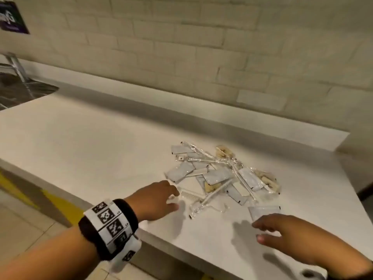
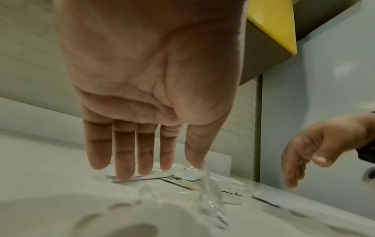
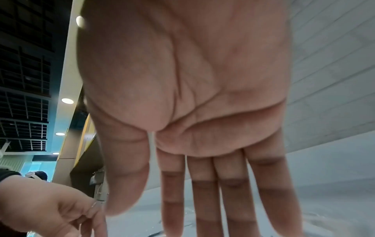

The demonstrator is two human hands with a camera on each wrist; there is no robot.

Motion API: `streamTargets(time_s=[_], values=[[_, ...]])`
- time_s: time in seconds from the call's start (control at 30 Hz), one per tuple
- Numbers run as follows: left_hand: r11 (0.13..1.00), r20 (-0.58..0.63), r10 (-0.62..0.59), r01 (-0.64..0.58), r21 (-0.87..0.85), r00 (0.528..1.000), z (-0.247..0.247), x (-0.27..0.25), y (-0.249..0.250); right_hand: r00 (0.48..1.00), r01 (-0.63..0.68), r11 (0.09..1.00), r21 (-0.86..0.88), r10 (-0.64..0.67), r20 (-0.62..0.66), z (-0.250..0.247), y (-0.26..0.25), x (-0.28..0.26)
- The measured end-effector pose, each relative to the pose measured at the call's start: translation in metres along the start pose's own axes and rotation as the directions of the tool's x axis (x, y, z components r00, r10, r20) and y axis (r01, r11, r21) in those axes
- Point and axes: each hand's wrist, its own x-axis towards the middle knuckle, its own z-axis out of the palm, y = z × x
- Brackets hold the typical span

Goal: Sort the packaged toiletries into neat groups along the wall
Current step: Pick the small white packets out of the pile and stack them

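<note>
While the pile of packaged toiletries (image 1: 222, 174) lies loose on the white table (image 1: 101, 142), it sits well short of the brick wall (image 1: 201, 47), unsorted: grey sachets (image 1: 217, 175), clear-wrapped sticks (image 1: 210, 196), yellowish items in clear wrap (image 1: 266, 178) and a white comb (image 1: 190, 196) overlap one another. The comb lies at the pile's near-left edge, and a clear flat packet (image 1: 262, 212) lies apart at the pile's near-right edge.

Just left of the pile, the left hand (image 1: 153, 199) hangs over the table with its fingers (image 2: 123, 152) straight and pointing down. In the left wrist view a strip of clear wrapping (image 2: 209, 192) hangs down past the thumb; whether the thumb and forefinger pinch it I cannot tell. A black wristband with white coded tags (image 1: 110, 227) wraps that wrist.

On the near-right side of the pile the right hand (image 1: 288, 235) reaches over the table's front, flat and relaxed, fingers (image 3: 205, 200) straight and close together, holding nothing, with its fingertips just beside the clear flat packet.

Far left of the pile, a dark sink (image 1: 22, 91) is set into the table, and a dark poster (image 1: 12, 17) hangs on the wall above it
</note>
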Motion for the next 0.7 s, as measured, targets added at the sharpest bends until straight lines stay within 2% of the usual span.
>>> streamTargets(time_s=[0.07, 0.17, 0.3, 0.4, 0.5, 0.57, 0.7], values=[[0.999, -0.035, -0.019, 0.020, 0.035, 0.999, -0.007, 0.024, -0.005, 0.998, 0.019, 1.000, 0.008, -0.018, -0.055, -0.011, -0.004, 0.021], [0.996, -0.024, -0.032, 0.034, 0.087, 0.999, -0.019, 0.068, -0.015, 0.990, 0.033, 0.999, -0.020, -0.036, -0.136, -0.028, -0.015, 0.059], [0.987, -0.041, -0.024, 0.030, 0.157, 0.999, -0.026, 0.111, -0.015, 0.968, 0.050, 0.991, -0.126, -0.079, -0.237, -0.036, -0.034, 0.124], [0.981, -0.090, -0.086, 0.100, 0.168, 0.992, -0.023, 0.128, -0.016, 0.953, 0.046, 0.968, -0.245, -0.116, -0.280, -0.028, -0.040, 0.163], [0.988, -0.126, -0.091, 0.105, 0.112, 0.988, -0.017, 0.138, -0.022, 0.946, 0.012, 0.948, -0.319, -0.114, -0.302, -0.018, -0.038, 0.186], [0.997, -0.080, -0.051, 0.056, 0.051, 0.995, -0.018, 0.145, -0.027, 0.954, -0.004, 0.933, -0.361, -0.105, -0.282, -0.020, -0.038, 0.197], [0.987, 0.031, -0.036, 0.040, -0.159, 0.999, -0.031, 0.152, -0.038, 0.982, -0.088, 0.930, -0.356, 0.022, -0.185, -0.039, -0.042, 0.207]])
